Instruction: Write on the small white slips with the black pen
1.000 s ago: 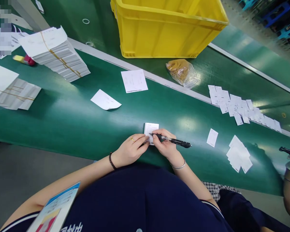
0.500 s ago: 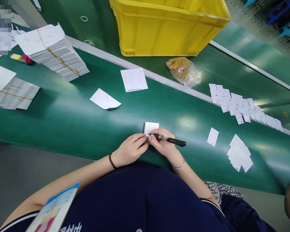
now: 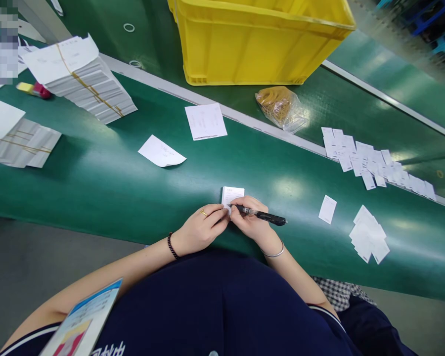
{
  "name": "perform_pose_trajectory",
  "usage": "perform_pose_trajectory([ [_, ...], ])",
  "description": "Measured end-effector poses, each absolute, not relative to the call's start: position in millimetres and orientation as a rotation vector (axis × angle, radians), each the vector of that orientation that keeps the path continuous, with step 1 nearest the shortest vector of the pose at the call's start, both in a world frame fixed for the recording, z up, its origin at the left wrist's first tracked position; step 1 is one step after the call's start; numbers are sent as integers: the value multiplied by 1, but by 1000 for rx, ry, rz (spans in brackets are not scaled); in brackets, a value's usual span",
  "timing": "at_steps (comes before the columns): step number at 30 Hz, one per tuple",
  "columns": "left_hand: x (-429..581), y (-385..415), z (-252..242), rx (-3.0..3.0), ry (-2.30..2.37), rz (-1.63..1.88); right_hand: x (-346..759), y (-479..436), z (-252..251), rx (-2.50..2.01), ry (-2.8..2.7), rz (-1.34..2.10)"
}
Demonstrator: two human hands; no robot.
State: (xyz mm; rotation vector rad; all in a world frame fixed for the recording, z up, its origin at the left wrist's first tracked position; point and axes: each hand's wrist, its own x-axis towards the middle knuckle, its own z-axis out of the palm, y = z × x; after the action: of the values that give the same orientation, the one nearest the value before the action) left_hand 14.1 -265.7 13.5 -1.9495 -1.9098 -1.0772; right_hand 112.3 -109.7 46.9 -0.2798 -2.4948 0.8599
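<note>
A small pad of white printed slips (image 3: pixel 233 193) lies on the green table in front of me. My right hand (image 3: pixel 250 217) is closed round a black pen (image 3: pixel 270 217), whose tip end is over the pad. At the pad's lower left edge, the closed fingers of my left hand (image 3: pixel 203 227) press on the slips. The fingertips of both hands almost meet and cover the pad's lower part.
Beyond the pad are two white papers (image 3: pixel 162 151) (image 3: pixel 206 121), a yellow crate (image 3: pixel 244 49) and a bag of rubber bands (image 3: pixel 280 106). Banded paper stacks (image 3: pixel 81 79) stand at left. Loose slips (image 3: pixel 327 209) (image 3: pixel 369 235) (image 3: pixel 371 160) lie at right.
My hands, the pen and the pad have barely moved. At the far right edge, another person's arm has mostly gone out of view.
</note>
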Motion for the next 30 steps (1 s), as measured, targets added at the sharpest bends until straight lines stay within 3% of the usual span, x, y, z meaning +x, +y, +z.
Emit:
perform_pose_trajectory([
  [9,14,-265,13,-1952,-1898,-1047,119,-101,44,-481,-2384,1021],
  [30,14,-264,15,-1932,-1876,-1053,119,-89,38,-298,-2423,620],
])
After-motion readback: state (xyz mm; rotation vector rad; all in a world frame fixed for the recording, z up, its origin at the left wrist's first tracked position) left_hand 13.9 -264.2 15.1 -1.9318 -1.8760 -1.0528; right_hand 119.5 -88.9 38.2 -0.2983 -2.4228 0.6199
